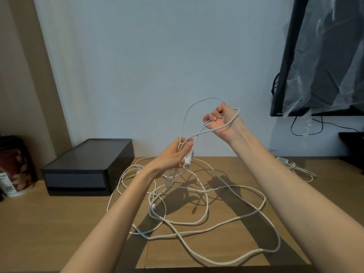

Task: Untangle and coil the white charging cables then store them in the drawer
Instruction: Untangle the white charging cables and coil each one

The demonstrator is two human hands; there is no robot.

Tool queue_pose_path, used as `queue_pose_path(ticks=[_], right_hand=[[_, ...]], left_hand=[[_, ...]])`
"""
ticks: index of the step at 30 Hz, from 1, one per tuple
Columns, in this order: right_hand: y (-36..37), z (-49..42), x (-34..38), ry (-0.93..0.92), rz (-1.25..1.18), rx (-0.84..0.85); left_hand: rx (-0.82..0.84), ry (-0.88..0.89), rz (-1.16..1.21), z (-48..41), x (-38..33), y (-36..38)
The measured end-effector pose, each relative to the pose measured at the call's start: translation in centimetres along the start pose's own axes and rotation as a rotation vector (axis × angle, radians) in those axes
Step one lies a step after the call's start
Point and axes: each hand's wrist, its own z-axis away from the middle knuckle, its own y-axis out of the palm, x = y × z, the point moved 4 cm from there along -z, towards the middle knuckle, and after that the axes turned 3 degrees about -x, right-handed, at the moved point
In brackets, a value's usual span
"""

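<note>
In the head view, both hands are raised above the tabletop (pixel 59 223) near the frame's middle. The left hand (pixel 177 154) sits just toward six o'clock of centre, and the right hand (pixel 220 123) is a little higher, toward two o'clock of the left. The left fingers (pixel 186 144) are clamped on several strands and on a small white plug block (pixel 188 162) that hangs under the palm. The right fingers (pixel 211 117) are curled tight round a lifted loop (pixel 187 115), and one strand crosses the back of that wrist. The rest of the white charging cables (pixel 197 205) lies below the hands as a loose, overlapping sprawl that spreads toward five o'clock. A second white cable (pixel 297 169) lies apart at three o'clock. The black drawer unit (pixel 86 168) stands at nine o'clock of the tangle with its drawer closed, and a plastic-draped screen (pixel 323 56) hangs at one o'clock. The step in hand looks like untangling: no neat coil exists and nothing is stored. The next move likely calls for drawing the held strands apart to find where they cross. The plug end would then be fed back through the loop, with the wrist kept from snagging more cable.
</note>
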Motion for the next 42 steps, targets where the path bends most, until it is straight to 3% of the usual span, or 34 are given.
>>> queue_pose_path(ticks=[4,8,16,22,30,34,37,42], right_hand=[[-1.8,0.9,0.4,-0.003,0.025,-0.003],[-4.5,1.2,1.7,-0.156,0.391,-0.064],[-9.2,2.0,0.8,-0.311,1.071,-0.158],[-9.5,2.6,-1.6,-0.199,1.492,0.099],[-7.7,4.8,-2.5,-0.028,1.641,0.338],[-6.5,5.2,-3.1,-0.162,1.649,0.398],[-5.7,4.9,-2.1,-0.368,1.533,0.301],[-3.8,5.0,1.3,-0.616,1.403,0.171]], left_hand=[[0.127,-0.038,-0.016,-0.3,1.5,2.5],[0.178,0.025,-0.312,-1.1,4.5,2.6],[0.372,0.011,-0.573,-0.2,7.2,1.5],[0.075,0.153,-0.833,-1.2,5.3,-0.2],[-0.279,0.204,-0.799,-2.3,0.4,-1.7],[-0.368,0.333,-0.664,-2.3,-3.5,-1.5],[-0.401,0.399,-0.574,-2.2,-5.7,-1.8],[-0.391,0.307,-0.541,-2.1,-3.9,-1.7]])
